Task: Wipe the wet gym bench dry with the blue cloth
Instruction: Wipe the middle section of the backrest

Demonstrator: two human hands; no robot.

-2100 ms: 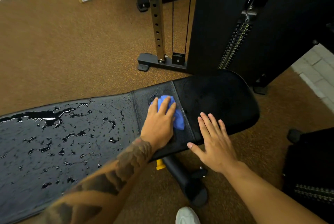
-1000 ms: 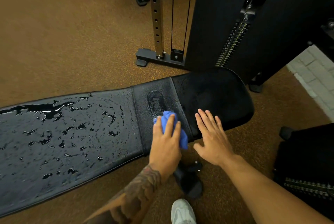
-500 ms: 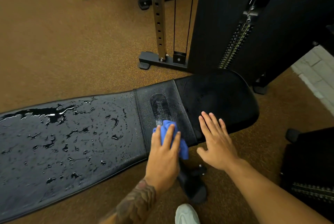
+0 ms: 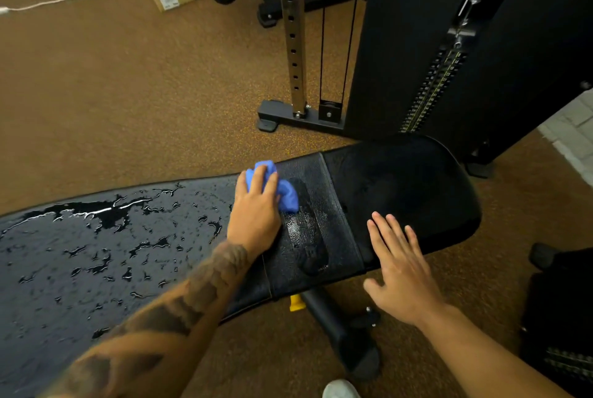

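While we look down from the head camera, the left hand (image 4: pixel 255 208) lies over the bunched blue cloth (image 4: pixel 285 194), fingers together and pressing it flat, not pinching it; the thumb is hidden. The cloth sits at the far edge of the gym bench (image 4: pixel 401 192), where the textured middle panel (image 4: pixel 308 237) meets the long back pad (image 4: pixel 48 301). The right hand (image 4: pixel 398 266) is spread wide and holds nothing, fingers over the near edge of the seat pad; we cannot tell whether it bears weight. We judge the seat end nearly dry, while puddles (image 4: pixel 96 211) cover the back pad. To wipe well, we should open the wad for more contact, pull in long overlapping strokes towards ourselves, and turn to a dry face once it soaks.
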